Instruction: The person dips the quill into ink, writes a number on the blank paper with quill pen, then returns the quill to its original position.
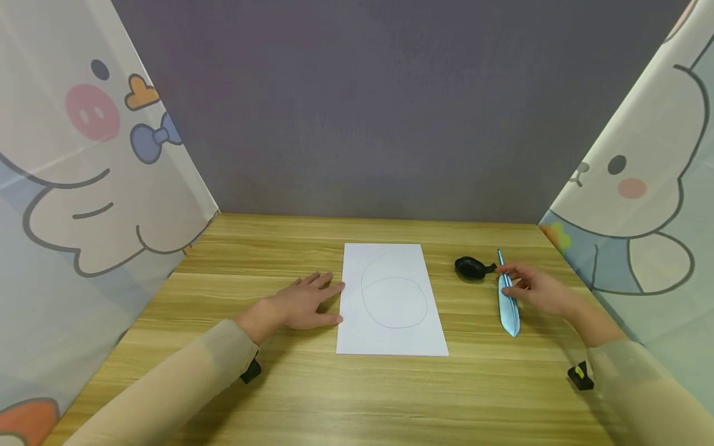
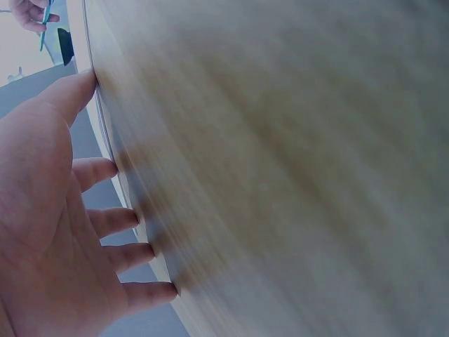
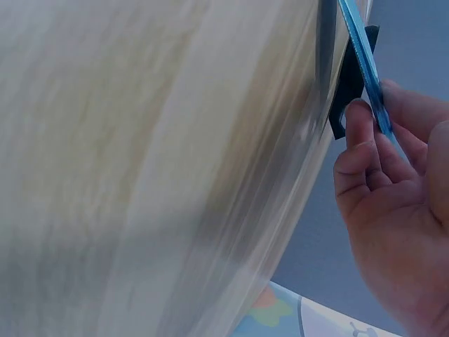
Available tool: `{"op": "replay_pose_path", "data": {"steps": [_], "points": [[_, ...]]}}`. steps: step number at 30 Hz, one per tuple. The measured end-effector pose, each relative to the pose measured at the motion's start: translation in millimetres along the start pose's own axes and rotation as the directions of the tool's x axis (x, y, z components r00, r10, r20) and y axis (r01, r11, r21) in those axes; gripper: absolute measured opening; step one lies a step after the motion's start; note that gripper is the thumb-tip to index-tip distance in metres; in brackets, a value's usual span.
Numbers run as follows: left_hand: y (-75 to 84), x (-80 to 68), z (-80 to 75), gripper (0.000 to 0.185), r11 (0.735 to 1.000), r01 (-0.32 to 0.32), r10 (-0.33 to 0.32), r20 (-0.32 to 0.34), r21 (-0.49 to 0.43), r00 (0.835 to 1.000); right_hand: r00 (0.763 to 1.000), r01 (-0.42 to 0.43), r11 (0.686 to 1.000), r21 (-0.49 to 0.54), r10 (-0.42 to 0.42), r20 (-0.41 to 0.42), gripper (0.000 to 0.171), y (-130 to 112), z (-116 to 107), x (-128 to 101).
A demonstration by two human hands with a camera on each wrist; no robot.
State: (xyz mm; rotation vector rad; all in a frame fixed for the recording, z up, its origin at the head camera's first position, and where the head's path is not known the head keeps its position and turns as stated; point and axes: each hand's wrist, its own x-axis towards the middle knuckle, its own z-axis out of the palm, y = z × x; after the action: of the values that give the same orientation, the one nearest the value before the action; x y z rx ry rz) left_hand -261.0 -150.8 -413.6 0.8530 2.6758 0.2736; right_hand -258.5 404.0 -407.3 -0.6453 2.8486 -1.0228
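On the table's middle lies a white sheet of paper [image 1: 357, 337] with a thin curved line drawn on it, shaped like a large 6. My left hand [image 1: 307, 301] rests flat to its left, fingers spread, with the thumb and index finger at the paper's left edge. In the left wrist view, the fingertips of the left hand [image 2: 63, 203] touch the tabletop. To the right of the paper, my right hand [image 1: 538, 290] pinches a shiny blue feather pen [image 1: 508, 310] between thumb and fingers. The right wrist view shows the pen [image 3: 365, 60] between the fingers, its lower part cut off.
A small black oval object with a short stem [image 1: 470, 267] sits just left of the pen on the wooden table [image 1: 268, 248]. A grey panel [image 1: 368, 111] rises behind, and cartoon-printed curtains [image 1: 123, 204] stand along both sides.
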Motion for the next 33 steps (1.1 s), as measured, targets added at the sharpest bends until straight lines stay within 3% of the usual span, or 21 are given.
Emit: {"op": "replay_pose_path", "data": {"steps": [11,27,33], "points": [[0.2,0.4,-0.1,0.084,1.0,-0.003,0.003,-0.001,-0.003,1.0,0.994,-0.093,0.995,-0.029,0.094,0.047,0.044,-1.0,3.1,2.9],[1.1,-0.4,-0.9,0.083,1.0,0.001,-0.001,0.003,0.0,1.0,0.986,-0.144,0.988,-0.062,0.148,0.074,0.048,-2.6,6.4,2.8],[0.8,-0.1,-1.2,0.083,1.0,0.003,-0.003,0.006,0.003,1.0,0.99,-0.125,0.991,-0.056,0.129,0.063,0.047,-3.0,7.6,1.1]]}}
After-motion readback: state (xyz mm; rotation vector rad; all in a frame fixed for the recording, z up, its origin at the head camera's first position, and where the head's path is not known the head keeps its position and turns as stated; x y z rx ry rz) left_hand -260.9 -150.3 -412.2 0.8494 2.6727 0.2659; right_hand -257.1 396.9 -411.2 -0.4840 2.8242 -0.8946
